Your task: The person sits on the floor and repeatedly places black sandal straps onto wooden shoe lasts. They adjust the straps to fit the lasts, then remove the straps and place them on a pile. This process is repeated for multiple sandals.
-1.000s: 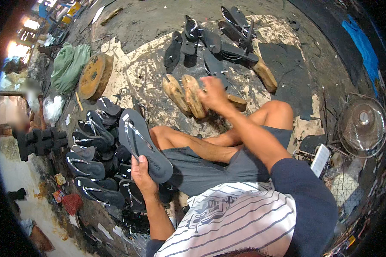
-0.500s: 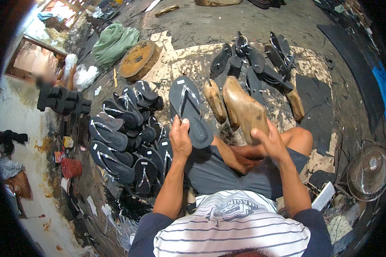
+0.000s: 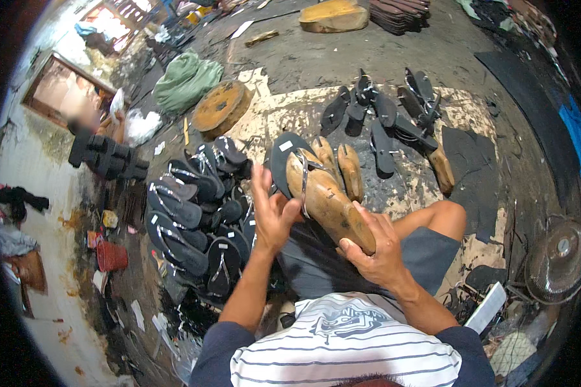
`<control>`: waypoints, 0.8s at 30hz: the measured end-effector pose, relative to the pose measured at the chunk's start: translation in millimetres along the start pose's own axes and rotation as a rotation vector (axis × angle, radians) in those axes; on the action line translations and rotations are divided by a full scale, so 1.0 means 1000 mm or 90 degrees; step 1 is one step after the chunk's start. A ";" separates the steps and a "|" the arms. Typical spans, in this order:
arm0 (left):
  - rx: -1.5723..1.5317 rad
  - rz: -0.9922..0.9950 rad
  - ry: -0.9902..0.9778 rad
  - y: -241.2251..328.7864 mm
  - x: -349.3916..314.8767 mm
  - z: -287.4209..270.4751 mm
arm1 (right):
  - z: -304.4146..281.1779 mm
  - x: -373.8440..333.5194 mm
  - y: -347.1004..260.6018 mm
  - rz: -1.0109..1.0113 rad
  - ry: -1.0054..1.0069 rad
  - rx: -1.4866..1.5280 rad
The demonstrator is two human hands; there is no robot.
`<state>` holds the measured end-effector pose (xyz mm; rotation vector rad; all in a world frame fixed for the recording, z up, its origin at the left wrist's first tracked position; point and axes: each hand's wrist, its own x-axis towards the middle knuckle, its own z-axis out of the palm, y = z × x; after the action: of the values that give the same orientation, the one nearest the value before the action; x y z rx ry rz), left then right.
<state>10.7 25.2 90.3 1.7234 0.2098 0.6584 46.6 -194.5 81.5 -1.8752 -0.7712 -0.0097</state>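
A wooden shoe last (image 3: 332, 209) is under the silver-trimmed strap of a black flip-flop (image 3: 281, 164), its toe end over the sole. My right hand (image 3: 379, 250) grips the heel end of the last. Beside the flip-flop's left edge, my left hand (image 3: 274, 216) has its fingers stretched out and thumb apart; whether it touches the sole is unclear. Behind the flip-flop stand more wooden lasts (image 3: 350, 171). To the left lies a heap of finished-looking black flip-flops (image 3: 177, 222) with shiny straps.
Several black sandals (image 3: 382, 148) lie ahead on a stained light sheet (image 3: 290, 103), near another wooden last (image 3: 441, 169). A round wooden block (image 3: 221, 108) and green sack (image 3: 187, 80) are at far left. A fan (image 3: 557, 264) stands right. Another person's hand (image 3: 118, 119) shows at left.
My right hand has brought the last leftward into the flip-flop's strap, toe end first. My left hand has loosened from the sole and opened. The view has shifted slightly.
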 end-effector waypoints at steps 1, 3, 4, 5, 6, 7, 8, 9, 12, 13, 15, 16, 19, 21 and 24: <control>0.145 0.031 -0.005 0.006 0.014 0.001 | -0.001 -0.004 -0.001 0.003 -0.001 -0.013; 0.493 0.126 -0.057 0.017 0.042 -0.008 | 0.000 -0.005 -0.003 -0.018 0.002 -0.013; 0.316 0.027 -0.048 0.002 0.048 -0.019 | -0.001 -0.006 -0.006 -0.016 -0.006 -0.002; 0.054 -0.053 0.011 0.003 0.050 -0.017 | 0.000 -0.007 -0.007 -0.009 -0.004 0.008; 0.072 -0.058 -0.010 0.003 0.047 -0.019 | 0.001 -0.008 -0.006 -0.009 0.000 0.013; 0.090 -0.063 -0.032 0.002 0.043 -0.022 | 0.002 -0.009 -0.004 -0.008 0.005 0.017; 0.124 0.058 -0.065 -0.004 0.039 -0.016 | 0.001 -0.014 -0.003 0.001 0.003 0.019; -0.076 0.008 -0.072 -0.006 0.038 -0.016 | 0.000 -0.017 -0.003 -0.001 0.011 0.029; -0.504 -0.143 -0.093 -0.012 0.046 -0.012 | 0.003 -0.024 -0.006 0.002 0.033 0.063; -0.579 -0.163 -0.097 -0.011 0.042 -0.007 | 0.007 -0.026 -0.008 0.009 0.041 0.075; -0.731 -0.187 -0.108 -0.001 0.039 0.017 | 0.023 -0.028 -0.005 -0.013 0.099 0.137; -0.722 -0.155 -0.074 0.000 0.031 0.027 | 0.038 -0.034 0.001 -0.035 0.145 0.189; -0.656 -0.145 -0.066 0.000 0.029 0.028 | 0.041 -0.036 0.008 -0.057 0.151 0.189; -0.529 -0.214 -0.044 -0.003 0.028 0.023 | 0.032 -0.021 0.012 -0.018 0.111 0.148; -0.134 -0.169 -0.012 -0.004 -0.025 0.037 | 0.042 -0.010 0.023 -0.041 0.087 0.044</control>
<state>10.7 -16.6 73.7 1.4677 0.3380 0.4517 36.6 -170.4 40.2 -1.7646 -0.7282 -0.1478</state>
